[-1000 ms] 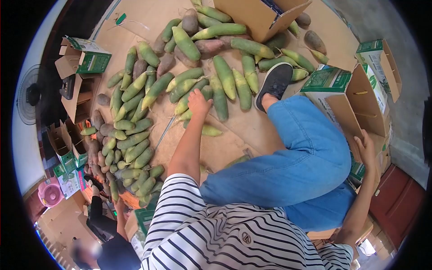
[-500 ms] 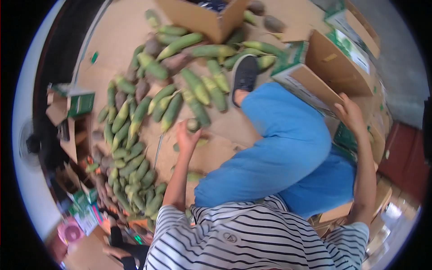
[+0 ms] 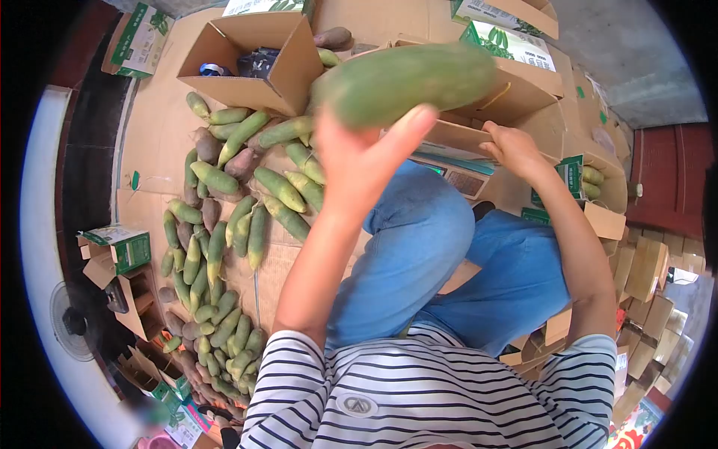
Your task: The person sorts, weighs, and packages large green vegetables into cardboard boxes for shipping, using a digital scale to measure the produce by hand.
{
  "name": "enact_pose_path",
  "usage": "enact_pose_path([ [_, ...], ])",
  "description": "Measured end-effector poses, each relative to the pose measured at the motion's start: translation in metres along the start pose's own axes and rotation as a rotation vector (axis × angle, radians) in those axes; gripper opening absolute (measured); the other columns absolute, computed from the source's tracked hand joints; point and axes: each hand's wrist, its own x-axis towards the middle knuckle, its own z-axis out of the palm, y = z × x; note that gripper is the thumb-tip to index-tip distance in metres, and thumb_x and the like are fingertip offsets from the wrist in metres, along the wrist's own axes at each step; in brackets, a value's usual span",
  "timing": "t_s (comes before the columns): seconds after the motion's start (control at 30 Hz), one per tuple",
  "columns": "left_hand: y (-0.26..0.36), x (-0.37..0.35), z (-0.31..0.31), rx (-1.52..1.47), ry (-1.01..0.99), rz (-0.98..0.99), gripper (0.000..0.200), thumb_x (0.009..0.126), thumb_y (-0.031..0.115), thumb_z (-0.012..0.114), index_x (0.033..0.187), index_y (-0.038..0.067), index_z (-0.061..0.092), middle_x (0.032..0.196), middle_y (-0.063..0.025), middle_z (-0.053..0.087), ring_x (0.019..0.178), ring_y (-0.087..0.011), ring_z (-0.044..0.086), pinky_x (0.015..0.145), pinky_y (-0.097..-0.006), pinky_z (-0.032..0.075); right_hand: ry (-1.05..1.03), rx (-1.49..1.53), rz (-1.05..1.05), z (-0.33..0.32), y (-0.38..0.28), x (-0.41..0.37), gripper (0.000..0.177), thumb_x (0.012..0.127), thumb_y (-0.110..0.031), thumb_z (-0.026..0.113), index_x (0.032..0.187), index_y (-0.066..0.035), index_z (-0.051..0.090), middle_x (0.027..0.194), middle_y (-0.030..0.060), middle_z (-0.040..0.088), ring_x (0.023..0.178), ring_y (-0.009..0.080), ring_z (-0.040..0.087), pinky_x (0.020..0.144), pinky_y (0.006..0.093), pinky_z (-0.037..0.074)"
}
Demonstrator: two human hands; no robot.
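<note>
My left hand (image 3: 366, 153) is closed round one end of a large green radish (image 3: 411, 81), raised near the camera and blurred. The radish lies across the view in front of an open cardboard box (image 3: 516, 112). My right hand (image 3: 516, 150) grips the near flap of that box, fingers over its edge. Under the box's near side a scale (image 3: 465, 181) with a lit green display shows in part. Many green radishes (image 3: 215, 178) lie spread on the cardboard floor to the left.
Another open box (image 3: 247, 90) holding dark items stands at the upper left. Dark reddish roots (image 3: 241, 163) lie among the radishes. A box with radishes (image 3: 604, 187) is at the right, near stacked cartons (image 3: 647, 273). A fan (image 3: 72, 320) stands at the far left.
My left hand has risen from the floor toward the box with the radish. The view has turned. The open box now sits nearer the middle, with my right hand still at its flap.
</note>
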Motion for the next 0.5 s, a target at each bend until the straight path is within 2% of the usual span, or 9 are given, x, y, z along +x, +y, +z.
enact_pose_path([
  [0.07,-0.028,0.011,0.011,-0.005,-0.109,-0.145,0.047,0.08,0.013,0.072,0.116,-0.003,0.048,0.108,-0.0108,0.057,0.1,-0.0174,0.057,0.083,-0.0317,0.05,0.089,0.039,-0.061,0.007,0.005,-0.002,0.025,0.087,-0.023,0.058,0.097,-0.002,0.05,0.088,0.0216,0.062,0.088,0.0392,0.059,0.073,0.0481,0.046],
  [0.1,-0.042,0.009,0.004,0.209,-0.12,-0.189,0.045,0.081,0.016,0.072,0.116,-0.002,0.049,0.107,-0.0082,0.058,0.1,-0.0157,0.055,0.084,-0.0315,0.047,0.133,0.059,-0.089,0.009,0.006,-0.002,0.025,0.086,-0.023,0.058,0.097,-0.002,0.05,0.088,0.0218,0.062,0.087,0.0396,0.059,0.073,0.0482,0.046],
  [0.17,-0.072,-0.011,-0.026,0.386,-0.058,-0.182,0.042,0.083,0.017,0.07,0.115,0.0,0.049,0.105,-0.0082,0.058,0.099,-0.0154,0.055,0.08,-0.0305,0.048,0.057,0.041,-0.065,0.007,0.005,-0.003,0.025,0.086,-0.023,0.058,0.098,-0.002,0.051,0.089,0.022,0.062,0.088,0.0399,0.059,0.074,0.0481,0.046],
  [0.23,-0.095,-0.044,-0.076,0.449,0.032,-0.272,0.04,0.08,0.018,0.071,0.11,0.0,0.052,0.101,-0.011,0.058,0.094,-0.0185,0.058,0.079,-0.0298,0.05,0.011,0.028,-0.033,0.002,0.006,-0.005,0.026,0.086,-0.023,0.059,0.099,-0.002,0.051,0.09,0.0222,0.062,0.088,0.04,0.058,0.074,0.0481,0.046],
  [0.3,-0.099,-0.09,-0.132,0.833,-0.006,-0.386,0.039,0.079,0.018,0.071,0.11,0.001,0.054,0.097,-0.0137,0.058,0.09,-0.0209,0.058,0.079,-0.0317,0.048,-0.009,0.019,-0.017,-0.002,0.006,-0.003,0.026,0.086,-0.023,0.058,0.1,-0.002,0.051,0.09,0.0222,0.062,0.09,0.04,0.058,0.076,0.048,0.045],
  [0.37,-0.128,-0.162,-0.207,0.947,-0.025,-0.499,0.038,0.078,0.018,0.07,0.107,0.0,0.054,0.093,-0.0172,0.058,0.088,-0.0259,0.059,0.079,-0.0359,0.048,0.071,0.049,-0.063,0.007,0.014,-0.007,0.028,0.087,-0.026,0.058,0.101,-0.002,0.052,0.094,0.0229,0.061,0.092,0.0406,0.057,0.076,0.0475,0.046],
  [0.43,-0.119,-0.227,-0.25,1.323,-0.212,-0.665,0.038,0.078,0.022,0.069,0.104,0.0,0.054,0.098,-0.0195,0.057,0.093,-0.0323,0.058,0.081,-0.0404,0.048,0.147,0.035,-0.123,0.011,0.016,-0.007,0.029,0.087,-0.026,0.058,0.102,-0.002,0.052,0.096,0.0233,0.06,0.093,0.041,0.056,0.077,0.0468,0.046],
  [0.5,-0.106,-0.279,-0.272,1.554,-0.336,-1.003,0.04,0.078,0.027,0.067,0.104,0.0,0.053,0.104,-0.0203,0.055,0.099,-0.0357,0.055,0.082,-0.0426,0.048,0.186,0.089,-0.145,0.014,0.018,-0.006,0.031,0.087,-0.025,0.058,0.106,-0.002,0.053,0.097,0.023,0.06,0.093,0.0415,0.056,0.077,0.0441,0.046],
])
